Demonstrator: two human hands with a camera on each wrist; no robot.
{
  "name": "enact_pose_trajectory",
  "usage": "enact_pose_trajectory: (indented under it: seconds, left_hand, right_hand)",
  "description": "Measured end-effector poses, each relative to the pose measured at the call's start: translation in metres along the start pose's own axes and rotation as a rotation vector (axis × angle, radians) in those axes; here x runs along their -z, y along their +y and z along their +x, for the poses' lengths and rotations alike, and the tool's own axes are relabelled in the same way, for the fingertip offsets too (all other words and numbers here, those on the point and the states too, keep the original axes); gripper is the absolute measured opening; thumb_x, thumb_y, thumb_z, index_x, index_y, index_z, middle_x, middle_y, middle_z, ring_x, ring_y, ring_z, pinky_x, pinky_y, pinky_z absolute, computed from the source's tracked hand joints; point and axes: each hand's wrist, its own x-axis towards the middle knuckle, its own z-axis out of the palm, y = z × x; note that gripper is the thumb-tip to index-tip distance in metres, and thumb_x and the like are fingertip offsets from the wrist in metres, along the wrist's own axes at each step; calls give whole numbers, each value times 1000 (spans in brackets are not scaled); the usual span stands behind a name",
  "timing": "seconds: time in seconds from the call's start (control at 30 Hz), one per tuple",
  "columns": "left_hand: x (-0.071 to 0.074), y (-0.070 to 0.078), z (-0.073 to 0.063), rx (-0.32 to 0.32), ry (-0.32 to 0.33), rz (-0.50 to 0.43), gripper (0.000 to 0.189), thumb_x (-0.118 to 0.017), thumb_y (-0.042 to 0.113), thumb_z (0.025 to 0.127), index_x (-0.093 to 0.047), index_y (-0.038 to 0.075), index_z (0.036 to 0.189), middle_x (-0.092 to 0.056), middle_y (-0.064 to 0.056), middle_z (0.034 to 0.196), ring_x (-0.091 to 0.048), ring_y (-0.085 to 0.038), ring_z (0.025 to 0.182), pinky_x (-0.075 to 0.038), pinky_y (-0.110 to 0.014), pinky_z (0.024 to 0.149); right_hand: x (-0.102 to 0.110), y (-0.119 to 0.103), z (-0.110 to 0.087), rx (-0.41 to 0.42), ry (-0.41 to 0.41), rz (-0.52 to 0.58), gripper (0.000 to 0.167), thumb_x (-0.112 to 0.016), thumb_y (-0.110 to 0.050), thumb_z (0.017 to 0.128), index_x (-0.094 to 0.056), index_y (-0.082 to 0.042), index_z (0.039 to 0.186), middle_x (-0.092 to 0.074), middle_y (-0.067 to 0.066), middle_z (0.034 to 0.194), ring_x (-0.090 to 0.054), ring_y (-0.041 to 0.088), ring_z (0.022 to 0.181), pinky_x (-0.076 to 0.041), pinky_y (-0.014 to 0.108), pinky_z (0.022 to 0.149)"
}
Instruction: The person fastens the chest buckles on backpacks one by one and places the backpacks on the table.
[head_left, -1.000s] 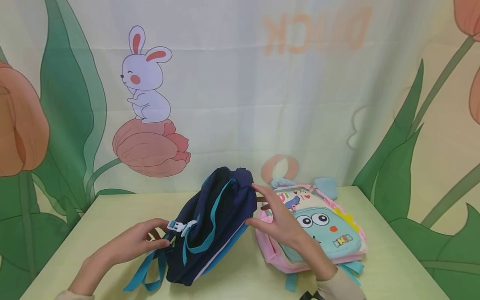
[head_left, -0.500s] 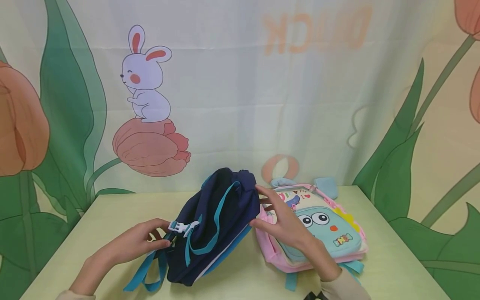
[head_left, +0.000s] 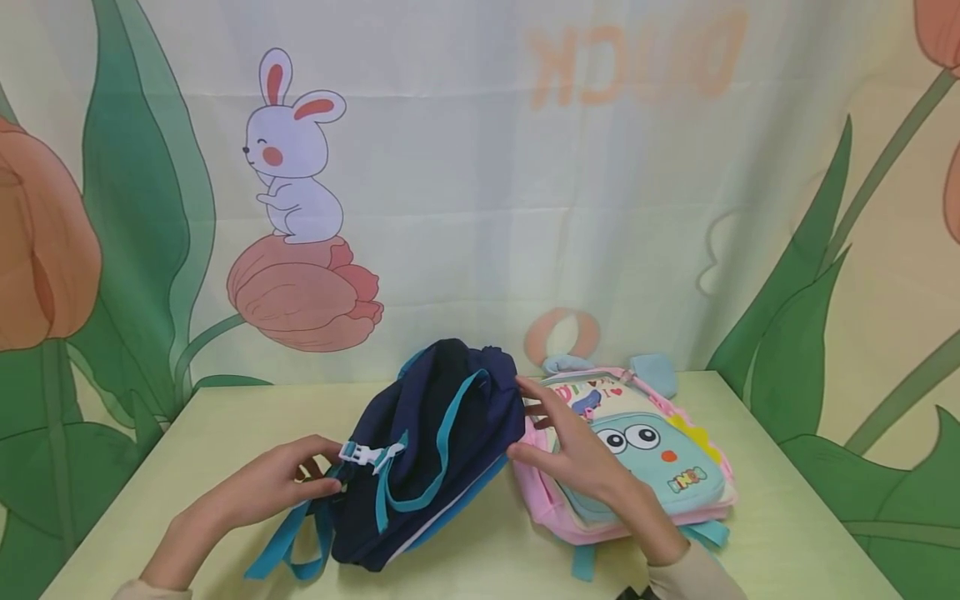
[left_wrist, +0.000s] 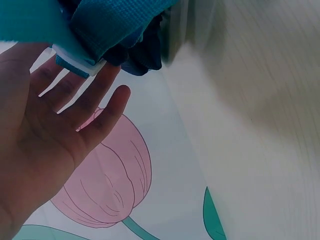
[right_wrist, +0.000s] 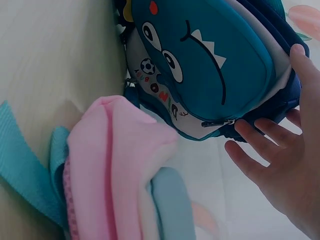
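A child's navy backpack (head_left: 480,400) is held tilted above the table between both hands. Teal straps and a white buckle (head_left: 371,456) show on its upper side. In the right wrist view, its teal front (right_wrist: 220,60) has a cartoon face with white teeth. My left hand (head_left: 277,483) grips the backpack's left edge beside the buckle; a strap hides the thumb in the left wrist view. My right hand (head_left: 573,446) holds the opposite end between thumb and spread fingers. Close behind the right forearm lies a pink and mint backpack (head_left: 660,467) with a cartoon face.
The pale green table (head_left: 247,425) extends to a printed curtain (head_left: 450,208) at the back, with a rabbit and tulips on it. Teal straps (head_left: 581,562) stick out from under the pink backpack.
My right hand has shifted slightly right and down, and the navy backpack's right end has moved along with it. The left hand and the pink backpack stay in place.
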Motion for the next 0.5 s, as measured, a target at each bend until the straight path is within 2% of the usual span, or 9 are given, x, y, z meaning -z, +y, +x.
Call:
enact_pose_trajectory:
  seconds: [0.27, 0.4, 0.5]
  left_hand:
    - [1, -2, 0, -55, 13, 3, 46, -69, 41, 92, -61, 14, 128, -64, -2, 117, -62, -11, 93, -52, -24, 76]
    - [3, -2, 0, -54, 19, 29, 45, -69, 42, 92, -62, 14, 127, -64, -1, 117, -61, -12, 93, -52, -24, 76]
    - [3, -2, -1, -42, 33, 67, 43, -69, 42, 92, -63, 16, 125, -65, 1, 116, -61, -11, 94, -51, -24, 77]
  right_hand:
    - [1, 7, -5, -58, -15, -33, 76, -71, -40, 91, -28, -39, 154, -49, -2, 147, -56, 19, 125, -49, 48, 100]
    - [2, 9, -8, -76, -36, -28, 75, -71, -42, 90, -31, -35, 153, -51, -2, 146, -56, 23, 126, -48, 51, 101]
    - [3, 11, -9, -82, -50, -43, 74, -72, -44, 89, -35, -30, 152, -53, -3, 144, -56, 23, 127, -47, 49, 102]
